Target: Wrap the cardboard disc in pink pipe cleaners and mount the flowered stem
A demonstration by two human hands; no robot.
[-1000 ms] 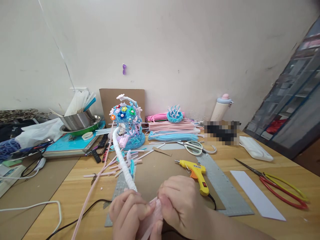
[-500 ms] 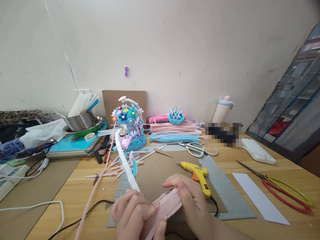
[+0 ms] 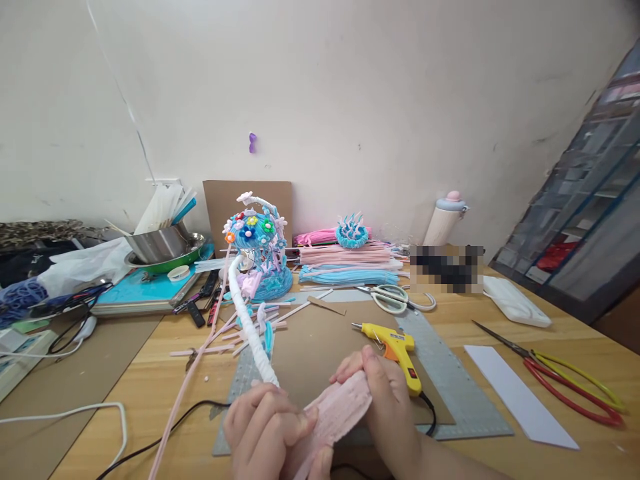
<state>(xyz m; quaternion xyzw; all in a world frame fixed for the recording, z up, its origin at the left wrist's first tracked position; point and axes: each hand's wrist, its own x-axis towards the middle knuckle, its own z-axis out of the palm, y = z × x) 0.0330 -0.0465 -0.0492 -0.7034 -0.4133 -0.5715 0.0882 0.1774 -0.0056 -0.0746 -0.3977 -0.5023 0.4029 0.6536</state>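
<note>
Pale, scuffed wall [image 3: 320, 93] rises behind a wood-grain tabletop [image 3: 140, 373], where brown card [image 3: 310, 347] lies over a grey cutting mat [image 3: 445, 373]. Low in the view, nearest the wearer, is a fuzzy pink piece [image 3: 343, 407], flat and tilted up to the right, between the two hands.

What has just changed is at the right hand [image 3: 387, 393]: it has moved out from beside the left to the piece's upper end, so more of the ribbed pink face now shows. It is partly closed, thumb at that end. The left hand [image 3: 265, 427] is curled firmly, pinching the lower part between thumb and fingers. A white wrapped stem [image 3: 245, 317] runs down to its knuckles; whether the fingers also grip that stem, I cannot tell.

Just beyond the right hand, a yellow glue gun [image 3: 395, 343] lies with its nozzle toward the left. Green-handled scissors [image 3: 393, 299] lie behind it, and red-and-yellow-handled shears [image 3: 555, 373] sit farther right, next to a white strip [image 3: 517, 393]. Toward the wall stands a blue, flower-dotted ornament [image 3: 260, 233].

As for writing, the glue gun carries a small label, too small to read; no brand can be made out.
</note>
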